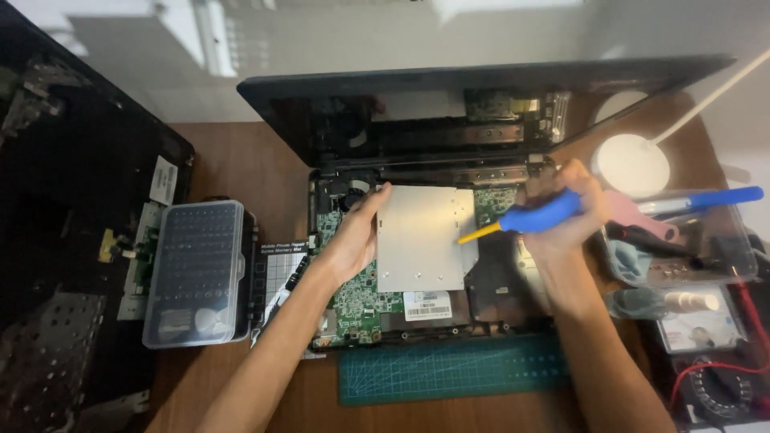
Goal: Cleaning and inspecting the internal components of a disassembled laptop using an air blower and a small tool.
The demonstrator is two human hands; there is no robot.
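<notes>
Over the opened laptop (pixel 417 265) on the wooden desk (pixel 241 168), the left hand (pixel 353 236) rests open-fingered against the left edge of a silver drive (pixel 421 239), while the right hand (pixel 565 212) grips a blue air blower (pixel 537 216), its yellow nozzle touching the drive's right edge.

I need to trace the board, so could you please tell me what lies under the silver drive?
The silver drive covers the laptop's middle; green circuit board shows at its left edge. Whatever sits directly beneath is hidden.
</notes>
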